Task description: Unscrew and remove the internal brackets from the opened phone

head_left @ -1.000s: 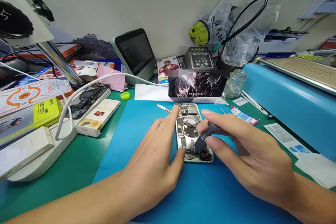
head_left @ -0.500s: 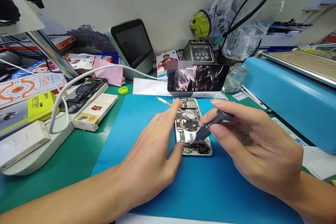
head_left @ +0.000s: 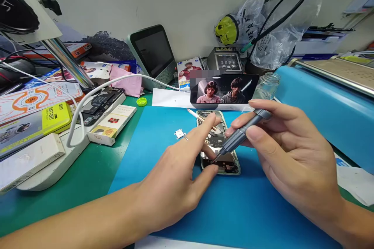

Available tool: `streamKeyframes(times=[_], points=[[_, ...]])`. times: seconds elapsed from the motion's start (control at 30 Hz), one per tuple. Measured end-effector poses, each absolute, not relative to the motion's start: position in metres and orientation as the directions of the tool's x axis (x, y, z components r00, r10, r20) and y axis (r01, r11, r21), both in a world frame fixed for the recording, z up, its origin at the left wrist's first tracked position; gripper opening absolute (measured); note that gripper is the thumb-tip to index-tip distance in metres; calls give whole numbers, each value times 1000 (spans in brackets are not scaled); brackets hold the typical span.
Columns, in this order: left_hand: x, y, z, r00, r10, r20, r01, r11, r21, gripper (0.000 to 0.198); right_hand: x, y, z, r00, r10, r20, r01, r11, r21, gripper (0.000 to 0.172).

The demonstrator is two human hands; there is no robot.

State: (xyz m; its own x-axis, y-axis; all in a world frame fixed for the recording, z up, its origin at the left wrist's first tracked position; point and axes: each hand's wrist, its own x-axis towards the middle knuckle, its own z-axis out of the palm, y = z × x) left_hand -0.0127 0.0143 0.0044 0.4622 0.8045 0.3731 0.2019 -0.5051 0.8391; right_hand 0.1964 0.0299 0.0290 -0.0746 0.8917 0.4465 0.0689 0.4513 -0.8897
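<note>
An opened phone (head_left: 221,118) lies on the blue mat (head_left: 163,118) with its inner parts showing. My left hand (head_left: 178,175) rests over its left side, fingers stretched and apart, the thumb at the lower end. My right hand (head_left: 295,155) grips a small grey screwdriver (head_left: 238,138), tilted, its thin tip at the phone's lower part. Whether the tip sits in a screw is too small to tell. A slim white-and-copper stick (head_left: 193,113) lies partly behind my left hand. Beside that hand is a small silvery metal part (head_left: 179,134).
A second phone (head_left: 223,89) stands behind the mat, its screen lit. To the left, a white stand base (head_left: 49,177) bears boxes and another opened phone (head_left: 102,103). A blue machine (head_left: 321,116) stands at right, near a glass jar (head_left: 267,85). A white cable (head_left: 117,79) arches over.
The view has shifted slightly, moving things rightward in it. The small silvery part now shows beside my left hand. My left thumb reaches further over the phone's lower end. The lit screen's picture differs.
</note>
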Motion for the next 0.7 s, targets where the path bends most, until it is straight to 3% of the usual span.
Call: streamKeyframes(times=[0.23,0.4,0.6,0.7], points=[[-14,12,1,443,808,388,230,-521,822,86,193,29,29,-64,898,436,81,440,-894,30],[-14,14,-2,441,808,390,234,-523,819,85,194,27,27,-78,856,512,150,517,-843,31],[-12,14,-6,419,811,410,189,-519,834,88,195,23,27,-151,866,478,196,500,-844,52],[-11,13,-7,418,812,406,183,-513,838,88,193,22,28,-163,866,472,216,498,-840,54]])
